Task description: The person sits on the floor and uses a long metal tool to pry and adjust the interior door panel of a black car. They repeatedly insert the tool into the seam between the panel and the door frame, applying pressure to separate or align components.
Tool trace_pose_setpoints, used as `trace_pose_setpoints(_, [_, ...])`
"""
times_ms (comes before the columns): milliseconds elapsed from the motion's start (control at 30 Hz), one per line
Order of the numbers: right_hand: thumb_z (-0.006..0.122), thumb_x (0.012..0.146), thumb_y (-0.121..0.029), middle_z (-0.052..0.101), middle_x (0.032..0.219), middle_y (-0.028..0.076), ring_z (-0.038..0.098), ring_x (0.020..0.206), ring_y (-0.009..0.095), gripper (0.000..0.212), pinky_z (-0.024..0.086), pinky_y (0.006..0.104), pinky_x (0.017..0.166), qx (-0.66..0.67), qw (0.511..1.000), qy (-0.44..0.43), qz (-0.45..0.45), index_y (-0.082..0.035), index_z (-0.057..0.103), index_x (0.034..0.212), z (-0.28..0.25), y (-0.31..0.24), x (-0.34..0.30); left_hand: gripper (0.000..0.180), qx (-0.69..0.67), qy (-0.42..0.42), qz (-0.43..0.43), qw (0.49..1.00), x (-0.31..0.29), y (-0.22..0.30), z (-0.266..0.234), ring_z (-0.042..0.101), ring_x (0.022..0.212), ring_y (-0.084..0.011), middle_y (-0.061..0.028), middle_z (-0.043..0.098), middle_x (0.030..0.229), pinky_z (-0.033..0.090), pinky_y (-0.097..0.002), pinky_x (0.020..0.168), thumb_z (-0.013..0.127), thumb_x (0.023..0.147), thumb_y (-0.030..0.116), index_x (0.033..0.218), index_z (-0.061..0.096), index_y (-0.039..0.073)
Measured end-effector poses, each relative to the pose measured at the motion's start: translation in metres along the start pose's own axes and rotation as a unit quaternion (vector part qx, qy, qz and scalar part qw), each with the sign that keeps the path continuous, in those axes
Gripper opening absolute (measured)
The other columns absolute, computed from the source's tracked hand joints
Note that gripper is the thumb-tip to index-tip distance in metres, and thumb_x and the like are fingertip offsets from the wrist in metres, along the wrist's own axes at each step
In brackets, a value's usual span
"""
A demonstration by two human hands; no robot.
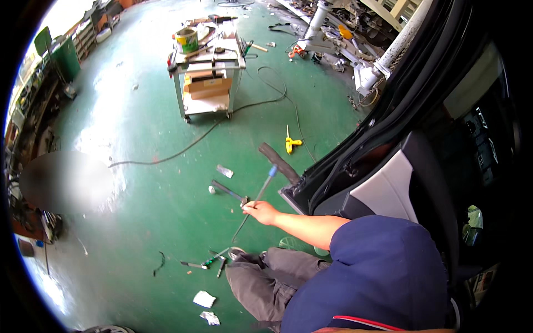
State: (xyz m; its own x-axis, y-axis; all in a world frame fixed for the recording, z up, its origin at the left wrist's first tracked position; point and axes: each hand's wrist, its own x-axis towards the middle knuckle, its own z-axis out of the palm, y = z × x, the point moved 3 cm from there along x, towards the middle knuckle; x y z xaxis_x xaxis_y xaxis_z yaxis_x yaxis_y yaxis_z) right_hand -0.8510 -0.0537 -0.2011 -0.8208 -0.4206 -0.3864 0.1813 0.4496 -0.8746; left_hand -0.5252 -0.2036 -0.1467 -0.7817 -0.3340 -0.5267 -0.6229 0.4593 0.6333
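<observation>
My right arm reaches out to the left over the green floor. The fingers of my right hand (263, 212) are closed at the head end of a hammer (229, 191), whose dark handle points away to the far left. A long thin rod with a blue end (262, 191) crosses just past the fingers; I cannot tell whether it is held too or lies on the floor. Close to the hammer are a small white round object (211, 190) and a silvery scrap (225, 171). My left hand is out of sight.
A car door (383, 183) with a grey panel stands close on the right. Beyond lies a yellow-handled tool (292, 145). A tool cart (206, 65) and a trailing cable (205, 136) are farther off. Several tools (204, 265) and white scraps (204, 299) lie near my legs.
</observation>
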Motion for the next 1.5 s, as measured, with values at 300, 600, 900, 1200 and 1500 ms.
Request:
trace_pose_setpoints(300, [0.063, 0.098, -0.03, 0.076, 0.107, 0.008, 0.072, 0.096, 0.02, 0.031, 0.056, 0.0355, 0.087, -0.161, 0.98, 0.115, 0.011, -0.008, 0.07, 0.118, -0.074, -0.092, 0.049, 0.053, -0.052, -0.144, 0.073, 0.986, 0.141, 0.084, -0.072, 0.042, 0.127, -0.0459, -0.0124, 0.06, 0.131, 0.027, -0.0626, 0.104, 0.034, 0.103, 0.047, 0.128, 0.063, 0.01])
trace_pose_setpoints(600, [0.054, 0.098, -0.032, 0.076, 0.102, 0.007, 0.072, 0.099, 0.025, 0.033, 0.054, 0.0406, 0.091, -0.155, 0.946, 0.223, 0.179, -0.015, 0.069, 0.122, -0.122, -0.075, 0.046, 0.049, 0.039, -0.259, 0.155, 0.952, 0.325, 0.192, -0.185, 0.044, 0.123, -0.0433, -0.0117, 0.061, 0.127, 0.029, -0.0599, 0.102, 0.036, 0.102, 0.044, 0.125, 0.063, 0.01])
trace_pose_setpoints(900, [0.046, 0.101, -0.049, 0.074, 0.099, 0.009, 0.071, 0.095, 0.028, 0.043, 0.054, 0.0448, 0.089, -0.168, 0.916, 0.067, 0.358, -0.015, 0.072, 0.101, -0.115, -0.067, 0.014, 0.046, 0.174, -0.311, 0.223, 0.907, 0.503, 0.36, -0.212, 0.045, 0.119, -0.0407, -0.011, 0.062, 0.124, 0.031, -0.0571, 0.099, 0.039, 0.101, 0.041, 0.123, 0.064, 0.009])
trace_pose_setpoints(1200, [0.048, 0.101, -0.037, 0.071, 0.12, 0.011, 0.069, 0.107, 0.026, 0.036, 0.054, 0.0441, 0.091, -0.188, 0.922, -0.097, 0.323, -0.013, 0.072, 0.112, -0.089, 0.187, 0.101, 0.042, 0.2, -0.335, 0.182, 0.902, 0.622, 0.506, -0.15, 0.047, 0.115, -0.0381, -0.0103, 0.063, 0.12, 0.033, -0.0544, 0.096, 0.042, 0.1, 0.037, 0.121, 0.064, 0.008])
trace_pose_setpoints(1500, [0.054, 0.1, -0.021, 0.072, 0.115, 0.011, 0.066, 0.116, 0.032, 0.029, 0.055, 0.0455, 0.09, -0.067, 0.89, 0.005, 0.451, -0.015, 0.075, 0.119, -0.224, 0.164, 0.212, 0.038, 0.269, -0.322, 0.162, 0.893, 0.715, 0.685, -0.085, 0.049, 0.111, -0.0356, -0.0096, 0.063, 0.117, 0.035, -0.0517, 0.094, 0.045, 0.099, 0.034, 0.119, 0.064, 0.007])
